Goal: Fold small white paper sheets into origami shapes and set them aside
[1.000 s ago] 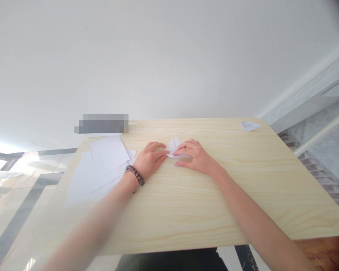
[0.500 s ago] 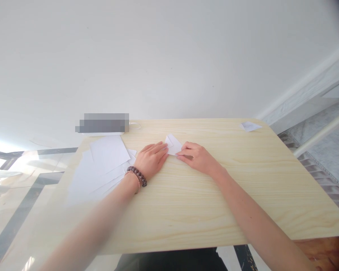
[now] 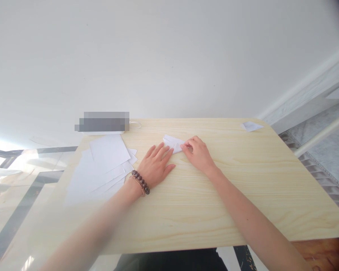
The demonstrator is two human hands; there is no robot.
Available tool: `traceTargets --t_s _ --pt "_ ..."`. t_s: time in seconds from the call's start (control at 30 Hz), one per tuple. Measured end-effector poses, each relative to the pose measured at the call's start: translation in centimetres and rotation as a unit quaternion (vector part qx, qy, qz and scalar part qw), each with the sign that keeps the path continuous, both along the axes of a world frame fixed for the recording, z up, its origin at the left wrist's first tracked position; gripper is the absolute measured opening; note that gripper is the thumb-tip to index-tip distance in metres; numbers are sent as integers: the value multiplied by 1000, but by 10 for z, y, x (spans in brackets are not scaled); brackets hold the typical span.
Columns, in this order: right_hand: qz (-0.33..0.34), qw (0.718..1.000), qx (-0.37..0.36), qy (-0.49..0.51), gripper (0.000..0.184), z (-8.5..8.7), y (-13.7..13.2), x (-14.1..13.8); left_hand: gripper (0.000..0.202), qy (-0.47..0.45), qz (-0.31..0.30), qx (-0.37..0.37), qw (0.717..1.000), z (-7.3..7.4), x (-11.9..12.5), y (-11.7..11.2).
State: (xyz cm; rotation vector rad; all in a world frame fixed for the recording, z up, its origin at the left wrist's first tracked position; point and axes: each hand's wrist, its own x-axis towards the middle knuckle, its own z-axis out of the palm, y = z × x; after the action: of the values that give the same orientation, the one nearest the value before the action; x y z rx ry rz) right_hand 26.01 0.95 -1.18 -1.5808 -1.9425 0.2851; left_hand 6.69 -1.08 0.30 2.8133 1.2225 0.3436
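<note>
A small folded white paper lies near the middle of the table, creases and overlapping layers showing on it. My right hand pinches its right end between thumb and fingers. My left hand rests flat with its fingers spread, its fingertips at the paper's lower left edge. Dark beads circle the left wrist. Left of that hand, several loose white sheets overlap in a spread pile.
The pale wooden table stands against a white wall. Another folded paper sits at the far right corner. A blurred-out dark object with a white cord is at the back left.
The folded paper has turned and now looks narrower, its long side running to the right. My left hand has spread its fingers and shifted slightly toward me. My right hand pinches the right end.
</note>
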Motion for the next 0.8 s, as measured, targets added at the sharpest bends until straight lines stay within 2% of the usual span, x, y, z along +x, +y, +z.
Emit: traceTargets --t_s 0.17,0.33,0.5,0.8 --pt "-5 1000 9 -23 18 0 -1 -1 41 -17 11 -8 1000 1 2 -3" --pt "-8 999 25 -46 19 0 -3 -2 45 -17 11 2 1000 3 4 -6" --pt "-22 997 19 -71 19 -1 -3 -4 41 11 5 5 1000 6 4 -5" --pt "-38 992 3 -119 24 -1 0 -8 41 6 -3 21 1000 5 4 -4"
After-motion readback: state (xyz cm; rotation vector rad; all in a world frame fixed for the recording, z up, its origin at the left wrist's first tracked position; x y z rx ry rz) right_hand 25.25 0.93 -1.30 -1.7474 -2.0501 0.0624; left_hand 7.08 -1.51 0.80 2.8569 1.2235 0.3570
